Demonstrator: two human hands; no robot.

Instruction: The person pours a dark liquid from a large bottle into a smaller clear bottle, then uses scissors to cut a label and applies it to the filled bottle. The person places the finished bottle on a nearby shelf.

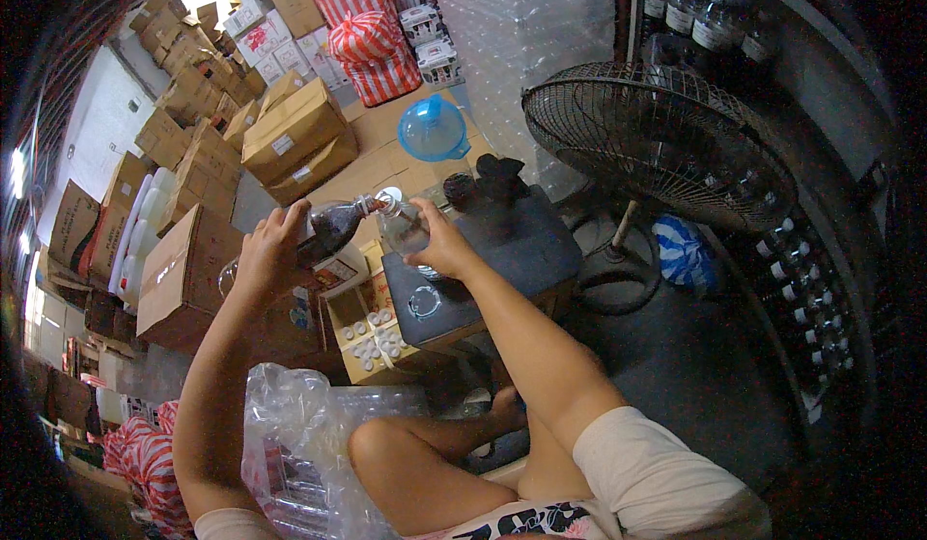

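My left hand (271, 250) grips a large clear bottle of dark liquid (334, 227), tilted with its neck pointing right. The bottle's mouth meets the mouth of a smaller clear bottle (405, 232), and reddish-brown liquid shows between them. That smaller bottle is in my right hand (443, 239), held over the near left part of a dark-topped low table (500, 250). A wet ring marks the tabletop. Below my hands, several white caps (373, 337) lie in a yellow box (355, 370) beside the table. Black objects (492, 178) stand at the table's far edge.
A standing fan (659, 142) is at the right, near shelves of capped bottles (804, 301). A blue translucent lid or basin (433, 129) lies beyond the table. Cardboard boxes (293, 135) line the left. A clear plastic bag of bottles (290, 424) is beside my legs.
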